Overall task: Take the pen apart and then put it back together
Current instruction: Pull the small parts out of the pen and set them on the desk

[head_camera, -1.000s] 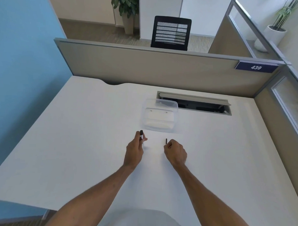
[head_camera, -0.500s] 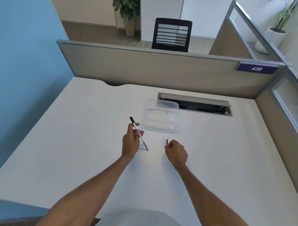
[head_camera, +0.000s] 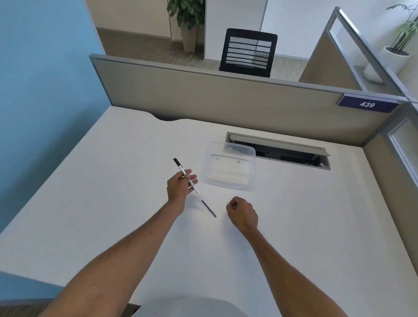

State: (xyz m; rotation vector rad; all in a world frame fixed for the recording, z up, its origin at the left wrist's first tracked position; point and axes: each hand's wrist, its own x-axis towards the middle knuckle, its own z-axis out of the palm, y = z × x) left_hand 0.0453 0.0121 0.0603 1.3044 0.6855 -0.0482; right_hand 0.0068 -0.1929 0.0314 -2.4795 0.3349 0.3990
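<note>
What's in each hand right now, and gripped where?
Left hand: pen barrel, pinched near its open lower end. Right hand: fisted, contents hidden.

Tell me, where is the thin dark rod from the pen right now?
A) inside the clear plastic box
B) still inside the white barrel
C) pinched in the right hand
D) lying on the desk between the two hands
D: the thin dark rod lies bare on the desk, between the left hand, which holds the white barrel, and the closed right hand.
</note>
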